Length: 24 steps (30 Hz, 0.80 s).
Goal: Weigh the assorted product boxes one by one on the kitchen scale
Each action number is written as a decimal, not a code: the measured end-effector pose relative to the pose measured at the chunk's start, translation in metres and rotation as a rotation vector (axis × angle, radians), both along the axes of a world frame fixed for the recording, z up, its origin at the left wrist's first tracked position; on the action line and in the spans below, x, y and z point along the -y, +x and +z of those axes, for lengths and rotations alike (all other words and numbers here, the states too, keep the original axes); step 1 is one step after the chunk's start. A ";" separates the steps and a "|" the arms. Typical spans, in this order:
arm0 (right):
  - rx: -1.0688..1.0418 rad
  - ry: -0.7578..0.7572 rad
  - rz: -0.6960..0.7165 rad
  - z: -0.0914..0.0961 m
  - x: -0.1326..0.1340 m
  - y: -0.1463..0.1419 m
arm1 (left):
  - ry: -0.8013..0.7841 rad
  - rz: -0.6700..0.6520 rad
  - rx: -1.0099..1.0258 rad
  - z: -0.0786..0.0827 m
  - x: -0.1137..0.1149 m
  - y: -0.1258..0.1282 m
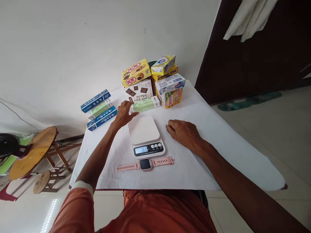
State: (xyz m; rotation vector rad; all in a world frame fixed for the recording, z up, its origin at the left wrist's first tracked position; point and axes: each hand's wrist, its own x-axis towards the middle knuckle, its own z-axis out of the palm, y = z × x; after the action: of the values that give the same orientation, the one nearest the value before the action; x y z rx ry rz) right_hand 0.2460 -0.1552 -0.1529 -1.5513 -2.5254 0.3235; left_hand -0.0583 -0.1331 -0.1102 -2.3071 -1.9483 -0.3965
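A white kitchen scale (143,129) sits mid-table; its display (141,149) reads 363 while its platform is bare. My left hand (124,113) reaches past the scale's far left corner and grips the end of a long green-and-white box (145,104) lying just behind the scale. My right hand (182,131) rests on the white tablecloth (218,136) right of the scale, fingers curled, holding nothing. A pink smartwatch (145,164) lies flat in front of the scale.
A stack of snack boxes (155,81) stands at the table's far edge against the wall. Three long blue and green boxes (99,110) lie at the far left. Wooden stools (34,152) stand left of the table. Sandals (250,100) lie on the floor at right.
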 end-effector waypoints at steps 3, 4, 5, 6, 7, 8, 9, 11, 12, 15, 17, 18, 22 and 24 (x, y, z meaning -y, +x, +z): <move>0.021 -0.009 0.008 0.002 0.000 0.001 | -0.143 0.035 -0.034 -0.006 -0.028 0.026; 0.024 -0.012 0.013 0.002 0.000 0.001 | -0.169 0.053 -0.042 -0.007 -0.035 0.030; 0.025 -0.015 0.019 0.002 0.000 0.002 | -0.182 0.072 -0.047 -0.009 -0.040 0.033; 0.023 -0.017 0.028 0.002 0.000 0.002 | -0.184 0.093 -0.047 -0.010 -0.044 0.035; 0.022 -0.018 0.035 0.002 -0.001 0.003 | -0.184 0.114 -0.041 -0.010 -0.046 0.036; 0.020 -0.018 0.042 0.001 -0.001 0.003 | -0.184 0.134 -0.029 -0.011 -0.046 0.035; 0.021 -0.016 0.045 0.000 -0.001 0.003 | -0.188 0.147 -0.010 -0.011 -0.045 0.034; 0.021 -0.008 0.045 -0.002 -0.001 0.004 | -0.186 0.150 0.043 -0.010 -0.037 0.028; 0.019 -0.004 0.043 -0.003 -0.001 0.004 | -0.175 0.144 0.069 -0.008 -0.031 0.024; 0.007 0.012 0.040 -0.005 -0.001 0.003 | -0.094 0.126 0.117 0.002 -0.002 0.008; -0.003 0.021 0.043 -0.006 -0.001 0.003 | -0.028 0.112 0.131 0.015 0.023 -0.002; -0.007 0.023 0.042 -0.006 -0.001 0.003 | 0.002 0.099 0.139 0.022 0.037 -0.006; -0.029 0.026 0.032 -0.006 0.000 0.003 | 0.050 -0.018 0.164 0.045 0.092 0.001; -0.033 0.011 0.027 -0.004 0.000 0.003 | 0.007 -0.093 0.175 0.047 0.114 0.016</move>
State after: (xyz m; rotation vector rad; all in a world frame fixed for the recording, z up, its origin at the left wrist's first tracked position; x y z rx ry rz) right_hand 0.2488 -0.1551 -0.1571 -1.4966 -2.5208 0.3345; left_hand -0.0427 -0.2467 -0.0633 -2.4398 -1.9134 -0.6326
